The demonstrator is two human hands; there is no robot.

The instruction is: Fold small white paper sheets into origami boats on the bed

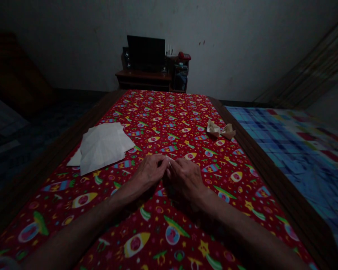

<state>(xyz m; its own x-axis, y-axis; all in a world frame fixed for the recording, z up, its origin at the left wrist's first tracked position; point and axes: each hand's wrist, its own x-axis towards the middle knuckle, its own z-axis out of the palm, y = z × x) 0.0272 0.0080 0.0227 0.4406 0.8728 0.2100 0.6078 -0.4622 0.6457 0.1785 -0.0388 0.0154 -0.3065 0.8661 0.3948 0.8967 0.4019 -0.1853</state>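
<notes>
My left hand (153,167) and my right hand (186,175) meet low over the middle of a red patterned cloth (135,243). Their fingertips pinch a small piece of white paper (170,160). Most of that paper is hidden behind the fingers, so its shape cannot be made out. To the left of my hands lies a loose, overlapping pile of pale paper sheets (104,146). Two small folded paper shapes (213,128) stand near the right edge of the cloth.
The cloth covers a long surface with a dark brown border (242,150). Beyond its far end, a black monitor (146,53) and speakers stand on a wooden desk (143,76), beside a red telephone (184,56). A blue checked cover (284,161) lies to the right.
</notes>
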